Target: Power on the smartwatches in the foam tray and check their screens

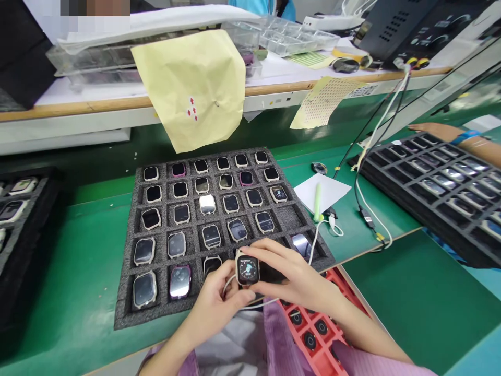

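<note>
Both hands hold one smartwatch body (247, 269) with a lit screen, just over the near edge of a dark foam tray (129, 292). My left hand (213, 305) grips it from below with fingers curled. My right hand (291, 277) pinches its right side and top. A white cable (313, 245) runs from the watch toward the right. The tray holds several watch bodies in square pockets, mostly with dark screens; one silver one (207, 204) lies face down.
A red tray (313, 329) with round pockets sits under my right wrist. White paper with a green pen (317, 201) lies to the right. Another black tray (438, 183) of watches stands far right, with another person's arm (446, 133) behind it. A yellow sheet (195, 89) hangs from the shelf.
</note>
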Action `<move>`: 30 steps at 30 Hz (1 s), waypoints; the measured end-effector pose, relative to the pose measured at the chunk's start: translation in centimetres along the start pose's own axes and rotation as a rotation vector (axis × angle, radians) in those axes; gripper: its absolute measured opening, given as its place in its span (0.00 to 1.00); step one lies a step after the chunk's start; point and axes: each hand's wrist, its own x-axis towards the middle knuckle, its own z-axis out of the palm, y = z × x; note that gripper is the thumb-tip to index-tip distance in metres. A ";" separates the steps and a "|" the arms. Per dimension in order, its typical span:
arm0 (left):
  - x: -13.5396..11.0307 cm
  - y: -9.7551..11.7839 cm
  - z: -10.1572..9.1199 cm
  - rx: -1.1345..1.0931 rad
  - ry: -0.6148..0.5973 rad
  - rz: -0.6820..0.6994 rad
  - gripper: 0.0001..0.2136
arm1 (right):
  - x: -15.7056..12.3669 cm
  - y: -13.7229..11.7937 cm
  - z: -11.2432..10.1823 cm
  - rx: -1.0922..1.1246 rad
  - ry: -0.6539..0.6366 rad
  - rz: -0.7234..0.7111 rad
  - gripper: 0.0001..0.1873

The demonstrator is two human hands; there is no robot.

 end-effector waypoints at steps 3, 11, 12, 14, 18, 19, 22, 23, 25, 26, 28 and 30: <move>0.1 0.2 0.1 0.065 -0.021 -0.022 0.15 | -0.1 -0.1 -0.3 -0.223 0.036 -0.038 0.20; 0.3 0.6 0.4 -0.106 -0.017 -0.098 0.11 | 0.0 0.2 -1.3 0.012 0.228 -0.010 0.20; 0.3 0.6 0.3 -0.111 -0.021 -0.099 0.11 | 0.0 0.3 -1.3 0.022 0.233 -0.008 0.21; 0.4 0.5 0.1 -0.083 -0.032 -0.102 0.12 | 0.0 0.3 -1.1 0.004 0.193 -0.027 0.21; 0.4 0.4 -0.1 0.007 -0.036 -0.075 0.13 | 0.1 0.4 -0.7 -0.105 0.052 -0.070 0.22; 0.4 0.5 -0.1 0.013 -0.039 -0.065 0.13 | 0.1 0.4 -0.7 -0.131 0.020 -0.072 0.22; 0.3 0.8 0.1 0.010 -0.052 -0.051 0.13 | 0.2 0.4 -1.1 -0.203 -0.065 -0.073 0.23; 0.3 0.9 0.1 0.012 -0.052 -0.049 0.13 | 0.2 0.3 -1.3 -0.226 -0.084 -0.073 0.24; 0.2 1.0 0.2 0.021 -0.049 -0.046 0.12 | 0.3 0.2 -1.5 -0.274 -0.111 -0.073 0.24; 0.2 1.0 0.2 0.024 -0.045 -0.044 0.12 | 0.4 0.1 -1.5 -0.298 -0.119 -0.072 0.24; 0.2 0.9 0.3 0.025 -0.034 -0.045 0.11 | 0.5 0.1 -1.5 -0.327 -0.133 -0.068 0.24; 0.3 0.6 0.3 0.030 -0.013 -0.044 0.12 | 0.6 0.1 -1.3 -0.320 -0.144 -0.061 0.24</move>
